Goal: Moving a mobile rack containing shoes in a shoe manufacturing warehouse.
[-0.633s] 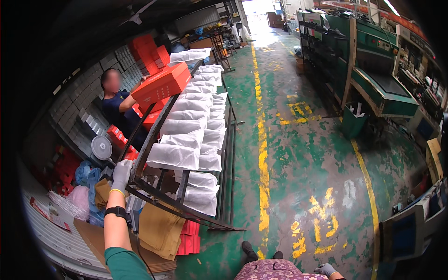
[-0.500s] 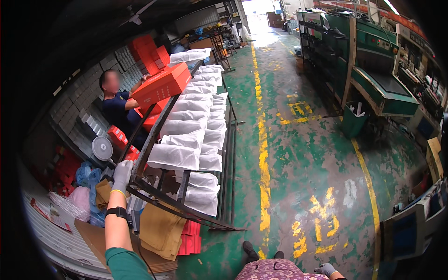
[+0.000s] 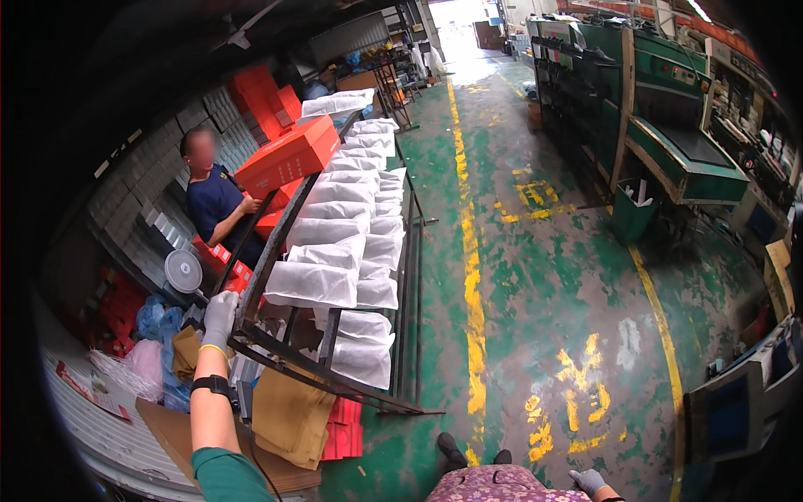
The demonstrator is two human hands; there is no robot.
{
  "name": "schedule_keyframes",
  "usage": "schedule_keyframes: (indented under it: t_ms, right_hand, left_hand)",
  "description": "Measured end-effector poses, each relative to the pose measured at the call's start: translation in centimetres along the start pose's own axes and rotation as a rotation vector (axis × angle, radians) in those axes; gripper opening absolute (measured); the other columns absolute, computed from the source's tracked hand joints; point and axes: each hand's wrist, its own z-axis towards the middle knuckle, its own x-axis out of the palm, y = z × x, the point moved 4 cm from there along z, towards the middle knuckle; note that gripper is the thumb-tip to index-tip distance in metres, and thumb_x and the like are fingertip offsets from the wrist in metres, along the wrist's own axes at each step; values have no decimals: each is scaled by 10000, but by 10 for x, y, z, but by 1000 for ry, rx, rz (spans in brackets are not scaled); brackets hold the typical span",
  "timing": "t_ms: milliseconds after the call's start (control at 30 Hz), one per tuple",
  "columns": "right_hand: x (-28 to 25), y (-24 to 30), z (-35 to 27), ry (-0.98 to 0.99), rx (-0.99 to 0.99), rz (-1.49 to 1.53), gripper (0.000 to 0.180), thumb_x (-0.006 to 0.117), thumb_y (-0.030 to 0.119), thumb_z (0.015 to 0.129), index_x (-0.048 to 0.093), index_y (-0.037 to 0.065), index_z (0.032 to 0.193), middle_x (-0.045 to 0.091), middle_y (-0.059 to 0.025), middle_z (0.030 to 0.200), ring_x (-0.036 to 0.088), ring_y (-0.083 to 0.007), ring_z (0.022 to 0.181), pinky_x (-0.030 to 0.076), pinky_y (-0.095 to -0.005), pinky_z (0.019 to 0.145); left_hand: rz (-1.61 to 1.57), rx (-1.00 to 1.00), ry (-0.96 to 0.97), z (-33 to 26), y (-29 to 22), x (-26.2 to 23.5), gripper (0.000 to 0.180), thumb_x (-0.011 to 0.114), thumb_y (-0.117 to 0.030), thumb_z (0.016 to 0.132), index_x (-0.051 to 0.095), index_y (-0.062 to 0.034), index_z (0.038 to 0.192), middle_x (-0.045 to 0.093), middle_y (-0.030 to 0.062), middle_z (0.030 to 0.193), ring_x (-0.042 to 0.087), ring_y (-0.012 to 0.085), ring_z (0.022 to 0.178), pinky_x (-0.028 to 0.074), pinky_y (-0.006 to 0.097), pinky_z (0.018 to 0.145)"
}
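My left hand (image 3: pixel 220 320), in a light grey glove, is closed around the near left corner post of a black metal rack (image 3: pixel 276 266). White fabric shoe-shaped bundles (image 3: pixel 311 284) lie in rows on its tiers, their contents covered. My right hand (image 3: pixel 589 481), gloved too, hangs low beside my flowered apron (image 3: pixel 502 485); its fingers look loosely extended, with nothing seen in them. Past the rack's left side a person (image 3: pixel 216 197) in a dark blue shirt stands by a large orange box (image 3: pixel 288 157) that rests against the rack.
Brown cardboard sheets (image 3: pixel 293 414) and red flat pieces (image 3: pixel 341 431) lie at the rack's foot. A round white fan (image 3: pixel 183 271) and plastic bags (image 3: pixel 150 318) are to the left. A green machine (image 3: pixel 686 159) and a green bin (image 3: pixel 633 216) stand right of the yellow-lined floor (image 3: pixel 468 251).
The person beyond the rack has drawn the arms back from the orange box and lowered a hand to the rack's edge. My left hand stays on the post, barely shifted.
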Motion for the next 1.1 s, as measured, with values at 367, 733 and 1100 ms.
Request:
schedule_keyframes:
  t_ms: [367,733,1100]
  right_hand:
    - [22,-17,19,-184,-502,-404,240,454,268,900,637,125,839,649,-191,759,634,-386,736,482,-503,650]
    - [36,-45,46,158,-298,-481,297,477,345,892,656,215,1090,709,-102,899,669,-319,819,516,-388,727]
    - [49,-60,57,228,-222,-429,317,482,338,880,628,240,1144,713,-77,928,674,-305,838,522,-377,738]
  left_hand:
    - [-266,-8,-35,-1,10,-1,324,525,-313,916,611,-23,797,572,73,659,537,161,599,412,318,590]
    - [-323,-26,-43,5,18,3,311,530,-298,922,614,-25,798,563,25,631,498,96,541,392,286,529]
    - [-328,-52,-52,5,20,2,312,529,-302,919,626,-30,802,565,33,601,498,105,529,389,292,524]
